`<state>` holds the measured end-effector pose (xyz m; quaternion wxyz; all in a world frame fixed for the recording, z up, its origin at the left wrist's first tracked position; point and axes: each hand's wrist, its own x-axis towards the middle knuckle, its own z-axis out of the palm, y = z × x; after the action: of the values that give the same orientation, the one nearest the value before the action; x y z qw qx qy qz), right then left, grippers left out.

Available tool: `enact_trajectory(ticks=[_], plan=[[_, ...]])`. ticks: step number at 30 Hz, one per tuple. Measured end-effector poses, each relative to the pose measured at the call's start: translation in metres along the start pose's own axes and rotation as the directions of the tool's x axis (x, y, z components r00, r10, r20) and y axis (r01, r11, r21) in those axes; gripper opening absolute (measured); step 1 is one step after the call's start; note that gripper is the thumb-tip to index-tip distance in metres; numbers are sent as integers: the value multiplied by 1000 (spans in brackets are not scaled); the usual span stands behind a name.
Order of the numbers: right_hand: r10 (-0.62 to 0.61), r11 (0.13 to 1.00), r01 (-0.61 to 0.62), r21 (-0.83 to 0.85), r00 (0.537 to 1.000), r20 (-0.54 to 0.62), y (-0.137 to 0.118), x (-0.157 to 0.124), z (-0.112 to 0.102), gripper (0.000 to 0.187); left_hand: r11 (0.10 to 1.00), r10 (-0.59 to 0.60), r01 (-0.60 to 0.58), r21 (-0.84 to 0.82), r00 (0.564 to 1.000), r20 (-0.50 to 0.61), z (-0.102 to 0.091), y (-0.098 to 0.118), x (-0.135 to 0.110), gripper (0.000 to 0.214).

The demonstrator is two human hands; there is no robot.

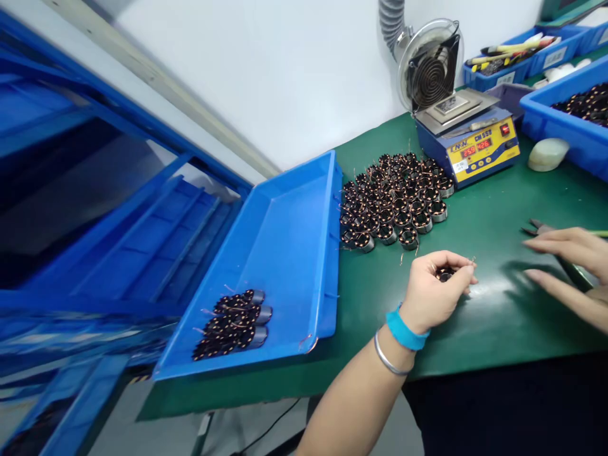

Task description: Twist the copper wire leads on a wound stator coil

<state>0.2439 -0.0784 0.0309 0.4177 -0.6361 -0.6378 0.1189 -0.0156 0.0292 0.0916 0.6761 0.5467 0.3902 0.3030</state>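
Note:
My left hand [430, 294], with a blue wristband and a silver bangle, is closed around a small black wire-wound stator [445, 275] with copper ends. The fingers cover most of it. To the right, my right hand [574, 269] is open, thumb and fingers apart and slightly blurred, with nothing seen between them. Just beyond its fingertips lie cutting pliers [538, 227], partly hidden by the hand. A dense cluster of similar stators [394, 202] stands on the green table [489, 221] past my left hand. More stators [232, 323] lie in rows inside a blue tray [327, 253].
A blue-and-yellow heating unit [482, 152] with red digits stands behind the cluster, under a round fan hood [432, 69] on a grey hose [392, 22]. A pale rounded object [548, 155] and a blue bin [541, 120] of dark parts are at right. Blue racks [142, 228] stand left.

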Motion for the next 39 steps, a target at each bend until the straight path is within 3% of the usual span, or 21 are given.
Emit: enact_trajectory(ticks=[2, 5, 8, 13, 16, 18, 20, 22, 24, 26, 28, 29, 31, 32, 34, 35, 36, 38, 39], plan=[[-36, 979, 29, 202, 999, 31, -31, 16, 16, 52, 1000, 4, -4, 28, 1000, 16, 0, 2, -1, 43], [72, 911, -142, 387, 979, 192, -63, 37, 32, 74, 997, 26, -29, 68, 998, 52, 0, 4, -2, 45], [133, 851, -254, 460, 951, 279, -73, 45, 37, 81, 995, 32, -39, 88, 996, 80, 1, 4, -4, 47], [152, 852, -243, 463, 962, 226, -72, 34, 36, 76, 994, 39, -49, 98, 994, 103, 3, 4, -7, 48], [49, 908, -93, 409, 992, 115, -74, 25, 34, 60, 996, 15, -26, 88, 992, 124, 3, 5, -8, 50], [-141, 945, 134, 299, 990, 2, -75, 23, 29, 37, 997, -12, 0, 79, 989, 150, 2, 7, -9, 52], [-389, 912, 392, 121, 920, -55, -72, 24, 20, 18, 997, -37, 25, 72, 983, 178, 1, 9, -10, 54], [-581, 814, 580, -43, 814, -8, -66, 26, 9, 20, 997, -48, 35, 71, 979, 197, 1, 11, -11, 55], [-673, 718, 682, -139, 732, 106, -60, 29, 1, 28, 997, -49, 34, 68, 974, 223, 1, 11, -11, 52], [-704, 666, 723, -185, 691, 167, -56, 30, -2, 28, 998, -13, -5, 70, 968, 251, 1, 10, -13, 45], [-684, 699, 698, -154, 716, 142, -57, 30, 2, 21, 983, 93, -129, 132, 964, 249, 2, 8, -15, 32], [-631, 763, 641, -86, 766, 121, -59, 29, 5, 22, 957, 170, -218, 190, 956, 240, 2, 7, -16, 26], [-408, 910, 385, 153, 896, 174, -64, 27, 13, 40, 878, 301, -366, 307, 923, 238, 3, 5, -17, 18], [-285, 936, 208, 285, 923, 260, -66, 26, 15, 50, 855, 325, -395, 337, 913, 247, 3, 4, -18, 16], [-135, 902, -59, 428, 902, 410, -67, 23, 17, 63, 882, 283, -358, 306, 922, 263, 2, 3, -17, 17], [-124, 895, -76, 439, 904, 409, -66, 22, 16, 63, 916, 232, -303, 262, 935, 269, 2, 3, -17, 18], [-154, 908, -5, 419, 926, 344, -63, 20, 14, 57, 947, 178, -239, 213, 946, 273, 2, 2, -16, 21], [-313, 933, 273, 237, 938, 152, -54, 17, 7, 29, 981, 91, -133, 138, 957, 274, 2, 2, -15, 27], [-424, 904, 415, 108, 902, 85, -49, 16, 4, 14, 988, 68, -104, 118, 959, 275, 2, 3, -15, 29]])
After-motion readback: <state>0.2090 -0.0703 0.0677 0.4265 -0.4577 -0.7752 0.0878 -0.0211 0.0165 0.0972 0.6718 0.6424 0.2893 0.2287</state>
